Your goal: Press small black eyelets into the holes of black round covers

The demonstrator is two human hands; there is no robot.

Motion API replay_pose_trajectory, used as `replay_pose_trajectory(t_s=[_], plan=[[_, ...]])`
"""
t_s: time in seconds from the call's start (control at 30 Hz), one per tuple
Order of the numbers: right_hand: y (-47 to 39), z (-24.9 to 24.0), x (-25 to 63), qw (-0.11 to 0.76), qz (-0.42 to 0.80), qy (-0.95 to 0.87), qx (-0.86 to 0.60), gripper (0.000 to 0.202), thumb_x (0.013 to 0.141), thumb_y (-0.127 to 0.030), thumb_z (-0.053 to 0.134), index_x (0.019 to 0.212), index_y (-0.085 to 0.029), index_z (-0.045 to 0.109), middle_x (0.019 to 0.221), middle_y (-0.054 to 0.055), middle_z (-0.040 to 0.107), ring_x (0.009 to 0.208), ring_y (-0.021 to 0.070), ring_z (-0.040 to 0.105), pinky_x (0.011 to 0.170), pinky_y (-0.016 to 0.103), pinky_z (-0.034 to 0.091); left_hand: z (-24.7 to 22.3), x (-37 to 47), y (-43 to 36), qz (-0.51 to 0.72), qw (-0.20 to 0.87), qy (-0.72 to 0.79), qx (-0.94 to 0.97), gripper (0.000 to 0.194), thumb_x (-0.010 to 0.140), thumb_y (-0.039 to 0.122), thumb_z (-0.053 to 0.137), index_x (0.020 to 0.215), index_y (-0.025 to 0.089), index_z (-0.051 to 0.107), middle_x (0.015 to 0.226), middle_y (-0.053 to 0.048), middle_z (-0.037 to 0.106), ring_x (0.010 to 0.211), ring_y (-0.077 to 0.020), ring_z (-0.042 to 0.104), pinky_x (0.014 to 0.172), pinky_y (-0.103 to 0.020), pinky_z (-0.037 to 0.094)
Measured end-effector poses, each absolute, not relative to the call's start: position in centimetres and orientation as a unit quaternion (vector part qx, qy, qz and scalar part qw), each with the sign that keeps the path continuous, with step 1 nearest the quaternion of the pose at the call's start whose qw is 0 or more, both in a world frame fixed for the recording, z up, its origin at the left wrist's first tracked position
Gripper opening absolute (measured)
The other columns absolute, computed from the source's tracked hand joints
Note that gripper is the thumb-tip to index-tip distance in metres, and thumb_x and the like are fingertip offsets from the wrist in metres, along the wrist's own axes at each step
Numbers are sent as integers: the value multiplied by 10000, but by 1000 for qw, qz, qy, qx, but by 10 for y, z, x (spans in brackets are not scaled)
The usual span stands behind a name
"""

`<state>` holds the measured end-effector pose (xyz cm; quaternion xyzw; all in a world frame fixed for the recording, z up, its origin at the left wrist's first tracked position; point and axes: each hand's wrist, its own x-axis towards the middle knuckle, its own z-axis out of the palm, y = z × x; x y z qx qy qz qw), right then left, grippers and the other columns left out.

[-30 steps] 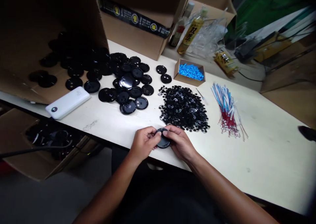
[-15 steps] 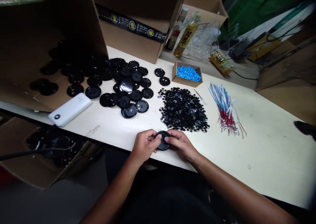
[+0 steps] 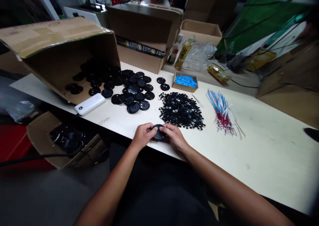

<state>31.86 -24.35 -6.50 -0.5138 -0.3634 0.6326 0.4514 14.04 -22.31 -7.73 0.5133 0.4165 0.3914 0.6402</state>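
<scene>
Pale worktop point(image 3: 261, 146), cluttered, in a dim workshop. Both hands at its near edge, just in front of the heap point(image 3: 181, 111) of small black rings. Left hand point(image 3: 143, 136) and right hand point(image 3: 173, 137) closed from either side on one black disc point(image 3: 158, 135), fingertips pinching its rim, thumbs over the top face; disc held just above the worktop edge, mostly covered by the fingers.

Judging by looks: thin moulded plastic, light, stiff, glossy and so likely slick under dry fingers; rim probably the safest place for a grip, since the flat face would smudge and offers no purchase. Could crack or flex if squeezed hard across the middle. Two-handed rim grip seems right for turning it or pressing a small part in.

Left of the heap: more black discs point(image 3: 136, 93) spilling from a tipped carton point(image 3: 57, 40), with a white power bank point(image 3: 90, 104) just in front of the carton. Behind the heap: small box point(image 3: 184, 81) of blue bits. Right of the heap: bundle of red, white and blue ties point(image 3: 223, 111). Below the worktop, far left of the heap: open floor box point(image 3: 40, 136) with more black parts.
</scene>
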Motion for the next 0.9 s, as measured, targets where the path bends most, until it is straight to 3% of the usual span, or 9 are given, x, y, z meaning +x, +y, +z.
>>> replay_pose_trajectory(t_s=[0.13,0.3,0.47,0.73,0.9], plan=[[-245,-66,318,459,620,-380,-511,293,773,-460,789,788,-191,675,739,1,654,708,183,620,684,313,529,-76,144,-226,398,626,423,520,352,866,496,733,808,156,662,611,23,645,469,-116,613,445,-194,505],[-250,-65,331,457,580,-433,-516,233,748,-395,772,796,-181,692,731,-6,658,678,151,585,624,254,466,-70,154,-236,380,630,432,522,374,828,500,767,806,133,697,623,-23,694,488,-140,667,451,-200,536],[-261,-68,361,457,531,-491,-518,272,760,-429,752,833,-168,737,748,9,690,650,146,576,597,252,437,-70,180,-246,368,633,450,511,407,780,513,788,883,135,679,653,-35,719,482,-152,686,434,-205,538],[-257,-60,404,466,417,-590,-511,328,831,-483,695,876,-167,767,816,63,753,738,220,658,684,319,487,-57,231,-242,361,631,474,497,462,719,518,785,933,148,609,595,-47,708,450,-197,692,386,-210,493],[-238,-46,428,491,333,-631,-500,356,875,-484,659,1038,-188,770,981,99,785,849,275,699,776,379,504,-37,255,-219,379,612,479,502,480,674,533,794,875,133,621,605,-68,706,453,-196,686,390,-229,503]])
